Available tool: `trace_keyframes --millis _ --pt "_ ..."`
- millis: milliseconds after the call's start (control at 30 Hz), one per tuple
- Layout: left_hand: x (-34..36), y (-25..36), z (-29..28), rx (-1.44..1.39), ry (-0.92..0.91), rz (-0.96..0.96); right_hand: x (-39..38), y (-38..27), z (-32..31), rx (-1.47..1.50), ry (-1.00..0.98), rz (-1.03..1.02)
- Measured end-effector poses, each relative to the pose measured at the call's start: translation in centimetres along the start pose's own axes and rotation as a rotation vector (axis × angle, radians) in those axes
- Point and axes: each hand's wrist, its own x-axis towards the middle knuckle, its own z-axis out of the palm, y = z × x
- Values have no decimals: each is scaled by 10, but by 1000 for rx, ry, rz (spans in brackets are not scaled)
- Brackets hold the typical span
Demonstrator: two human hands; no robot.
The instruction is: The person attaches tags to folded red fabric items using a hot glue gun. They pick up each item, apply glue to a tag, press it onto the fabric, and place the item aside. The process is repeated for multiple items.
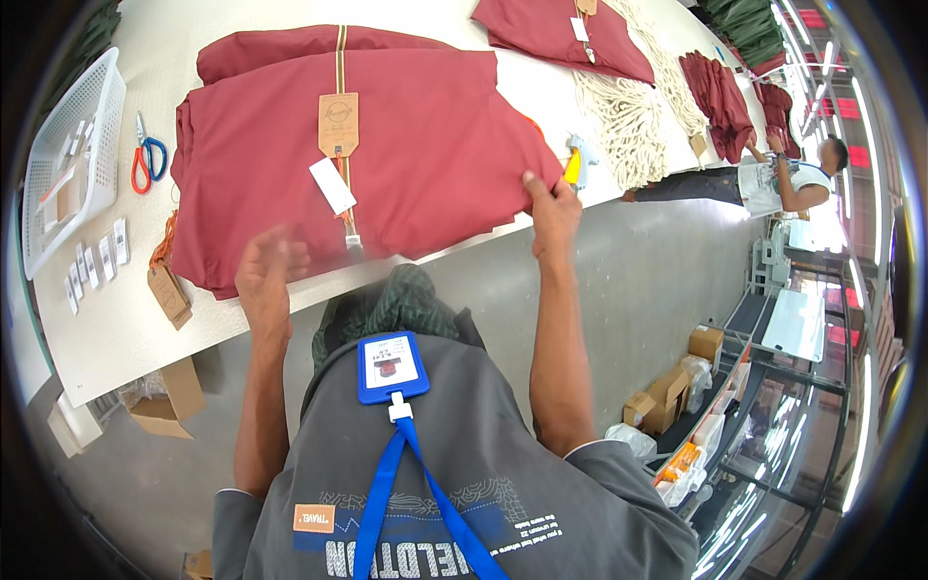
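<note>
A folded maroon fabric piece (pixel 425 145) lies on the white table in front of me, with a striped strap down its middle. A brown cardboard hang tag (pixel 338 121) and a small white tag (pixel 333 186) lie over the strap. My right hand (pixel 554 208) pinches the fabric's right edge between thumb and fingers. At the near left edge is my left hand (pixel 266 271), over the cloth and smeared by motion, so its grip is unclear. Another brown tag (pixel 169 295) on an orange cord hangs out beside the fabric's lower left corner.
Scissors (pixel 147 155), several small white labels (pixel 100 259) and a white plastic basket (pixel 101 164) are at the left. A yellow-and-white tool (pixel 577 164), cream cords (pixel 623 126) and more maroon fabric (pixel 570 34) lie beyond. A person (pixel 773 184) stands farther along the table.
</note>
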Motion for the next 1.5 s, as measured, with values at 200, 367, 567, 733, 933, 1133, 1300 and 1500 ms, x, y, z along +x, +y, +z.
trace_keyframes --millis 200,367,567,733,933,1133,1300,1500 --pt "-9 -2 -16 -7 -170 -19 15 -93 31 69 -149 -86" --pt "-22 -13 -19 66 -186 -137 23 -93 35 -55 -113 -140" --pt "-29 -20 -29 83 -150 -188 17 -33 4 -572 69 -210" --pt "-13 -2 -15 176 -273 -78 25 -28 2 -41 -167 -17" --pt "11 26 1 208 -318 -10 40 21 -4 159 -45 98" --pt "6 15 2 238 -330 -50 40 100 4 -212 76 160" --pt "-6 5 3 192 -320 -71 34 48 -8 113 -224 331" --pt "-13 1 -11 125 -240 -118 14 -10 10 567 -169 364"
